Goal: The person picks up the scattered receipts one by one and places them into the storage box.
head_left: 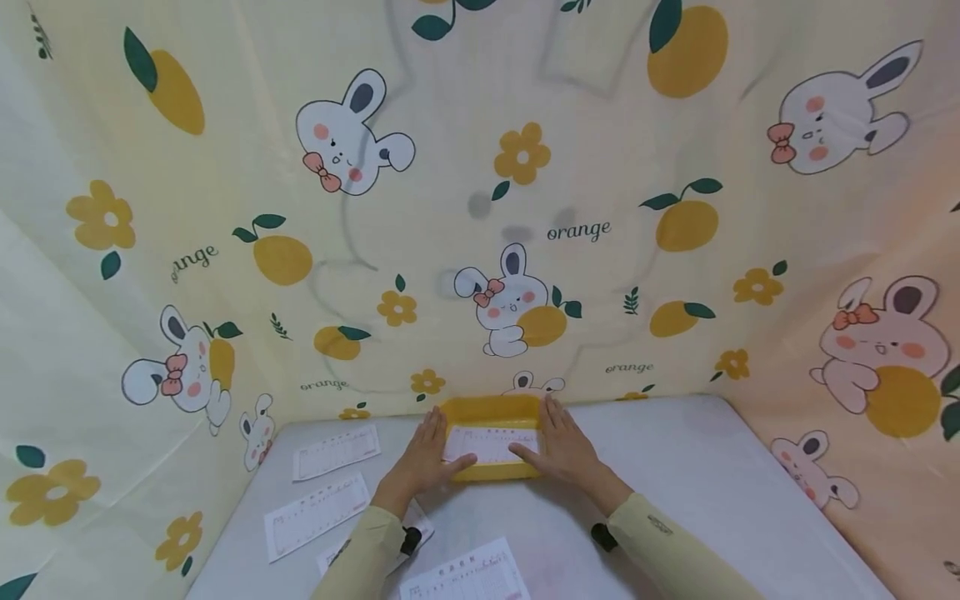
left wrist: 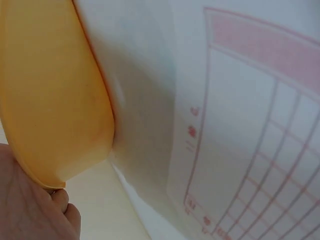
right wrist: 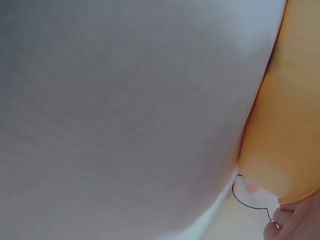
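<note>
A yellow plastic tray point(head_left: 495, 472) stands at the far edge of the white table, near the patterned cloth. Inside it lies a white printed slip point(head_left: 487, 444). My left hand point(head_left: 423, 458) holds the tray's left side, fingers along the outside and thumb reaching in over the rim. On the opposite side my right hand point(head_left: 566, 450) grips it the same way. In the left wrist view, fingertips point(left wrist: 72, 215) show below the tray's lip; the right wrist view shows fingers point(right wrist: 282, 217) at the lip too. Both thumbs are out of sight in the wrist views.
Several printed slips lie left and in front: a far-left slip point(head_left: 337, 452), a slip point(head_left: 317, 517) nearer, and a front slip point(head_left: 468, 575); another is partly under my left forearm. A cream cloth point(head_left: 517, 208) with rabbits and oranges encloses the white table point(head_left: 660, 467).
</note>
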The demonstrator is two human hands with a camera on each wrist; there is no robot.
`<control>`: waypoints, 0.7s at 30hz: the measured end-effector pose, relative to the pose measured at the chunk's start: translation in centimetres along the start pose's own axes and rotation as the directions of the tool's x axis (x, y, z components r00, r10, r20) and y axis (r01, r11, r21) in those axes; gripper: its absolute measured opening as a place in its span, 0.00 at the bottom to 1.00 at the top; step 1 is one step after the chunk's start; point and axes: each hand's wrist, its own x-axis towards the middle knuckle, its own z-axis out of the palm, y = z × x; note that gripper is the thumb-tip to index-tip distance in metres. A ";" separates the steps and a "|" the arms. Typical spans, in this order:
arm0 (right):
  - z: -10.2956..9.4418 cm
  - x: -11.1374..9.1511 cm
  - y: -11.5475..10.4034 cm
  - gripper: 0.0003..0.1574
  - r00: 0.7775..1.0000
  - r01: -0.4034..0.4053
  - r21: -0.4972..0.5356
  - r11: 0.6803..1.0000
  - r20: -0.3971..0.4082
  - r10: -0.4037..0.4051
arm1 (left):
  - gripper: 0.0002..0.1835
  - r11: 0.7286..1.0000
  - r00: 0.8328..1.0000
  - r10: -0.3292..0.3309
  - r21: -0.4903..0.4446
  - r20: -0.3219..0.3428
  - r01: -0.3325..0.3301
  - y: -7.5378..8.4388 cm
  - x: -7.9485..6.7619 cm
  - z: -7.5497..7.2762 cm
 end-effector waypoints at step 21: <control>-0.1 0.2 0.0 0.79 1.000 -0.012 0.005 1.000 0.007 0.012 | 0.46 0.983 0.995 0.057 -0.171 -0.082 -0.070 -4.8 -0.9 -2.5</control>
